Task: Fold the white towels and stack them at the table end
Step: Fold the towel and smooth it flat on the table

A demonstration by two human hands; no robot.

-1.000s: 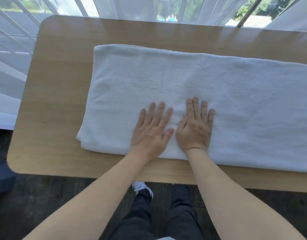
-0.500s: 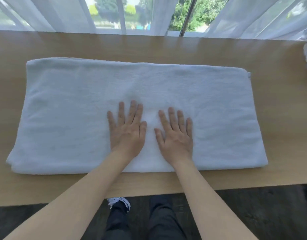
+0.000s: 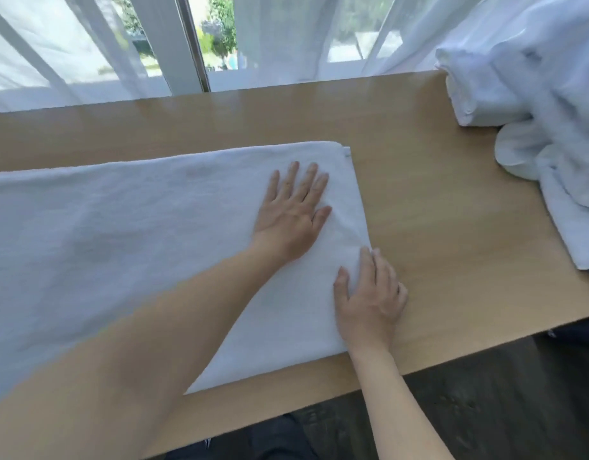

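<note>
Lying flat across the light wooden bench (image 3: 436, 200), the long folded white terry towel (image 3: 137, 234) stretches from the left edge of the view to a straight right end near the bench's middle. The left hand (image 3: 291, 214) rests palm down on the towel close to that right end, fingers straight and slightly spread, pointing away from the person. The right hand (image 3: 369, 293) sits at the towel's right edge, nearer the person; its thumb lies on the cloth while its fingers curl down over the edge onto the bench side, though whether they actually pinch the cloth cannot be told. Both forearms are bare, and the left one crosses over the towel's near part.

At the right end of the bench a heap of white towels (image 3: 535, 104) sits well apart from the flat towel: a rolled or folded bundle at the far corner, with loose crumpled cloth spilling toward the near edge. Behind the bench hang sheer white curtains (image 3: 286, 38) before a window with a dark frame (image 3: 193, 44). A dark floor (image 3: 502, 400) shows below the near edge.
</note>
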